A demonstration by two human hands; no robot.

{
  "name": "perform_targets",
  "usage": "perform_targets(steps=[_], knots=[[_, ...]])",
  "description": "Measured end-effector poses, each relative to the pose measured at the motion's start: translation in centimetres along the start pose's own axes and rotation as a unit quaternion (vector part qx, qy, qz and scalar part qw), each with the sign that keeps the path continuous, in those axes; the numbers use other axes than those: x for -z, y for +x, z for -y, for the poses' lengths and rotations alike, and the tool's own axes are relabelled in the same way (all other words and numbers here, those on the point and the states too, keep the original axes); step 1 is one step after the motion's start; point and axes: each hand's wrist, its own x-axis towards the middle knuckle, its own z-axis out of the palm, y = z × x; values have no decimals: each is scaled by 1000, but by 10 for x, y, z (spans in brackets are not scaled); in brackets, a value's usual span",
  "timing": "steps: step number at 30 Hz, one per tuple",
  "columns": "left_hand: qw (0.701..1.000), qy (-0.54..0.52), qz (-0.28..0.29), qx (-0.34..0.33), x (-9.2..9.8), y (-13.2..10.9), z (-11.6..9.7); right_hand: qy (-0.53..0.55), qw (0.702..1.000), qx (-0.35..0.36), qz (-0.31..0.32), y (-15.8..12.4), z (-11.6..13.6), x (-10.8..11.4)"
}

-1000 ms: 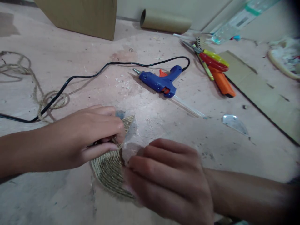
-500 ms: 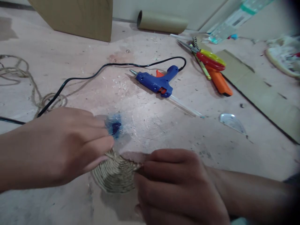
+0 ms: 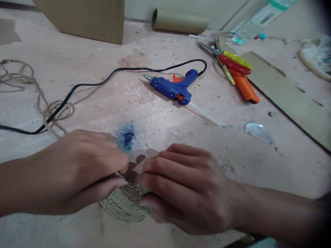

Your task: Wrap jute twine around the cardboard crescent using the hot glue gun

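Observation:
A round coil of jute twine (image 3: 126, 203) lies low in the middle of the view, its upper edge partly hidden by fingers. My left hand (image 3: 88, 168) is closed, pinching the jute twine (image 3: 117, 173) between thumb and forefinger at the coil's upper left. On the right side of the coil, my right hand (image 3: 183, 186) grips the rim, thumb over the face and fingers curled along the top edge. Loose twine (image 3: 42, 100) runs from beneath my left hand to a tangle at the far left.
A blue glue gun (image 3: 170, 88) lies beyond my hands, its black cord (image 3: 103, 83) trailing left. Scissors (image 3: 234, 62), an orange cutter (image 3: 244, 88), a clear protractor (image 3: 260, 133), and a cardboard strip (image 3: 292, 96) are to the right. A cardboard tube (image 3: 181, 21) and plastic bottle (image 3: 254, 26) stand behind.
My right hand has moved up and left along the coil, closer to my left hand. The coil now lies flatter, facing up more. The left hand has shifted slightly down.

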Motion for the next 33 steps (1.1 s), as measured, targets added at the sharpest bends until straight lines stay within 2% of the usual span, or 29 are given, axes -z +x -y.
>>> perform_targets(steps=[7, 19, 25, 33], knots=[[1000, -10, -5, 9, -1, 0, 4, 40, 999, 9, 11, 0, -4, -2], [999, 16, 23, -19, -1, 0, 9, 9, 999, 25, 44, 3, -3, 1], [1000, 17, 4, -24, -2, 2, 8, 19, 999, 16, 35, 3, -3, -1], [999, 21, 18, -21, -1, 2, 8, 13, 999, 26, 26, 2, -3, -2]])
